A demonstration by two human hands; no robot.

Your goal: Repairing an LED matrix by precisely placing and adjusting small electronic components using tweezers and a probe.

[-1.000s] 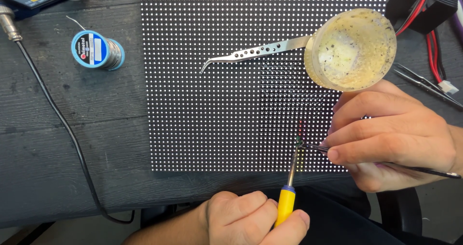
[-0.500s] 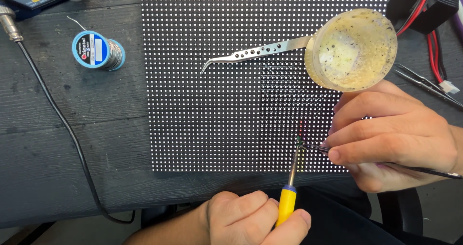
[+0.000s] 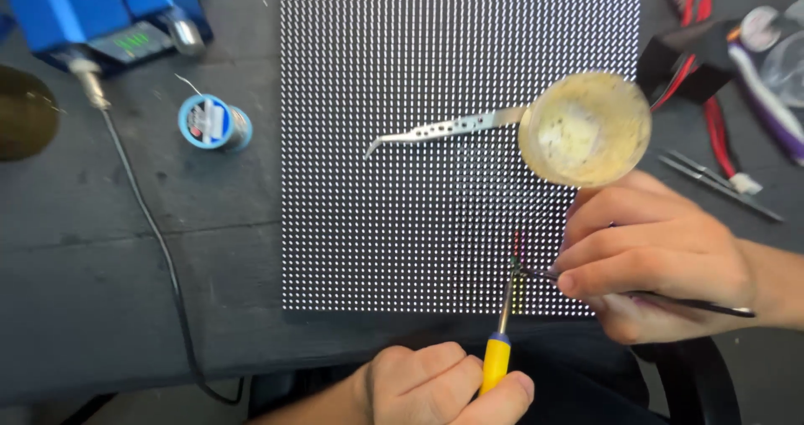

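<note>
Two hands are at work over the lower right of a dotted LED panel (image 3: 402,140) lying flat on the dark worktop (image 3: 126,291). The left hand (image 3: 435,387) has its grip closed round the yellow handle of a soldering iron (image 3: 501,341), whose tip meets the panel just where the right hand (image 3: 662,257) pinches a pair of dark tweezers (image 3: 670,301). It looks like one tiny diode is being reworked, heat on and tweezers steadying; the next move would call for holding both tips still and keeping the iron off the neighbouring dots. Silver tweezers (image 3: 444,129) and a round flux tub (image 3: 584,128) rest on the panel; a solder spool (image 3: 213,122) and blue station (image 3: 100,15) sit to the left.
</note>
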